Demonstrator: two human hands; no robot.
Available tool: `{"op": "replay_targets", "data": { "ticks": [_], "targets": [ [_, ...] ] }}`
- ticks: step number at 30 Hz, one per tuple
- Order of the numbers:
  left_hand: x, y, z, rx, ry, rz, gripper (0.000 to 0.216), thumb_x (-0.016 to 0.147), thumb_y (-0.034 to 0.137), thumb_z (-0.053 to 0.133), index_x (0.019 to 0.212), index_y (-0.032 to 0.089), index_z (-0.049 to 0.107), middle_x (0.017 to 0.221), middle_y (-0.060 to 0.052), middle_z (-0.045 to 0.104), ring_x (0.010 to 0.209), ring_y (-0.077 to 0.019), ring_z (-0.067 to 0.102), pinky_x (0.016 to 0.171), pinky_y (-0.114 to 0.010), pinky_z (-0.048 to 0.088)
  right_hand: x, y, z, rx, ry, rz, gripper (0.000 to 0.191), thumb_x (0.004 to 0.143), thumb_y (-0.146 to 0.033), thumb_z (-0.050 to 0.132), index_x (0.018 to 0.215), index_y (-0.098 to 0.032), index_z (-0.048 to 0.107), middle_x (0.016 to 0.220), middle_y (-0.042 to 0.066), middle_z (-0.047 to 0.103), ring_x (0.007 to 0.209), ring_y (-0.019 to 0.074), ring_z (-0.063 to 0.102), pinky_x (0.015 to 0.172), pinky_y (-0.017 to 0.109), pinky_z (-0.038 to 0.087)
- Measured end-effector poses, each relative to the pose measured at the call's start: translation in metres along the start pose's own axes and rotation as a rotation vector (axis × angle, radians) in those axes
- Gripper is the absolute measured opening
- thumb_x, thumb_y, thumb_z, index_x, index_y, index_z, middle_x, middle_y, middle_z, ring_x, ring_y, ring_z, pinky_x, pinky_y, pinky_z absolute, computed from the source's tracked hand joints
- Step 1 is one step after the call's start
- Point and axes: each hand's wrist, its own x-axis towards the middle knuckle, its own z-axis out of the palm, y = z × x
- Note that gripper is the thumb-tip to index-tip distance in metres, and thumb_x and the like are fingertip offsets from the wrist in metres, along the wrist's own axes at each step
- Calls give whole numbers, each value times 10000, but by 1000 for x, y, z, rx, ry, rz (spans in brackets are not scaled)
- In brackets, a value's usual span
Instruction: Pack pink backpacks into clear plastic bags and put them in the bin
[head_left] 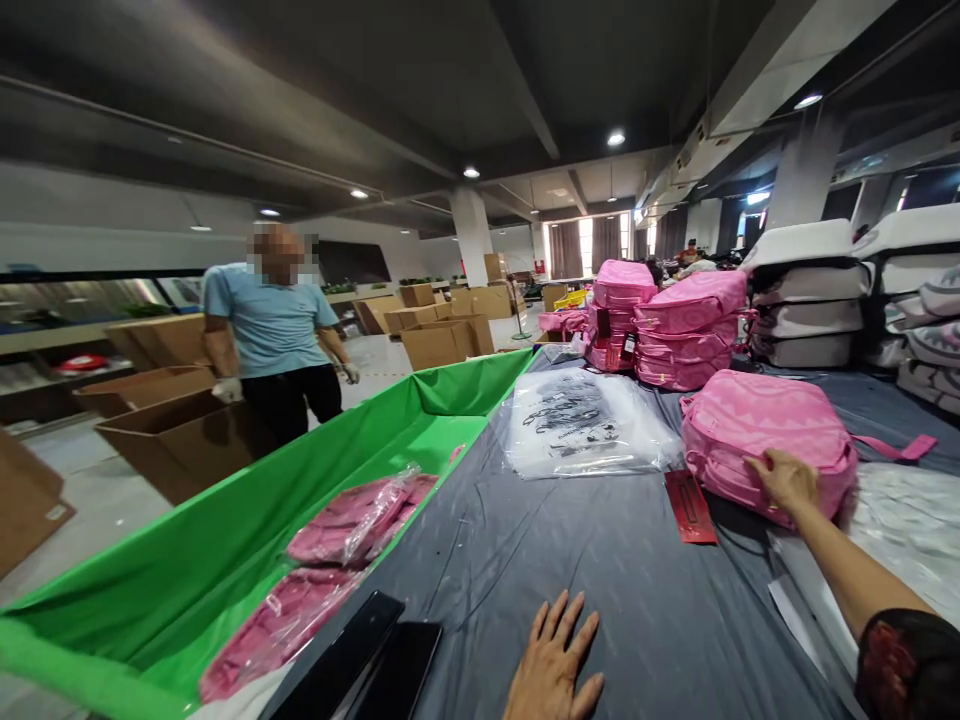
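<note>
The pink backpack (765, 425) on the desk (480, 560) is touched by the right hand (787, 482), fingers half-curled, grip uncertain; by a leftward drag, the red tag (690, 510) could be creased. Nothing is held by the spread left hand (553, 665).

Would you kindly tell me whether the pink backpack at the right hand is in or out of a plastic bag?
Out: the pink backpack shows bare fabric beside the right hand, with no plastic wrapping it.
</note>
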Motion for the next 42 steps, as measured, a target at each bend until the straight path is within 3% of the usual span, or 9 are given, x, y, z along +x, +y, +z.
{"op": "replay_targets", "data": {
  "ticks": [8,12,15,20,22,26,31,37,42],
  "targets": [
    [-4,14,-9,-163,74,-28,633,974,607,485,1555,380,376,1672,2,285,1558,-289,209,1276,-581,144,36,-80,-140,359,590,21,288,935,-433,508,692,-288,455,788,106,592,764,244,522,709,394,368],
    [4,7,2,-373,291,-81,569,985,508,448,1477,231,516,1575,-96,467,1485,-277,377,1248,-532,266,-66,-118,-187,590,723,-292,359,904,-352,618,611,-298,418,606,-2,456,592,188,437,645,363,354],
    [1,-12,1,-643,751,-276,440,943,404,429,1243,179,660,1320,-138,665,1262,-261,594,1113,-468,454,-175,-122,-172,539,764,-480,363,892,-235,663,613,-266,432,579,-36,461,580,168,455,657,347,360],
    [-42,-13,-61,-630,1135,-350,300,948,388,468,1091,204,656,1100,-100,687,1067,-236,632,982,-418,503,-331,-114,-114,633,303,-554,311,926,-229,613,668,-251,441,574,-50,449,530,151,456,589,337,365],
    [-57,11,-98,-542,993,-115,249,972,370,494,1033,215,679,1037,-79,694,1024,-224,636,963,-400,506,-368,-115,-105,665,160,-596,297,950,-221,565,690,-242,423,563,-55,434,503,139,448,551,325,363],
    [-58,70,-139,-266,285,410,289,960,290,581,1236,255,659,1252,-79,682,1203,-225,606,1069,-403,461,-391,-112,-120,643,-34,-659,292,1001,-322,534,742,-229,437,631,-39,503,584,138,511,594,307,411],
    [-28,115,-101,140,-334,574,1060,732,521,815,1592,201,282,1652,-238,251,1532,-431,212,1195,-652,230,-396,-98,-138,584,-194,-744,241,1024,-406,474,888,-218,535,790,23,623,739,169,577,694,323,477],
    [-21,130,-33,388,-345,528,1452,585,646,864,1629,161,-21,1621,-375,-30,1488,-585,10,1088,-823,163,-388,-73,-143,698,-104,-849,225,1002,-317,538,1196,-212,586,891,57,710,826,175,660,829,328,560],
    [-27,126,-30,326,-309,449,901,881,389,646,1611,94,209,1626,-307,206,1527,-443,190,1192,-634,268,-312,20,-132,520,58,-342,234,977,-262,518,1152,-254,674,1050,76,733,991,214,703,875,342,579]
  ]
}}
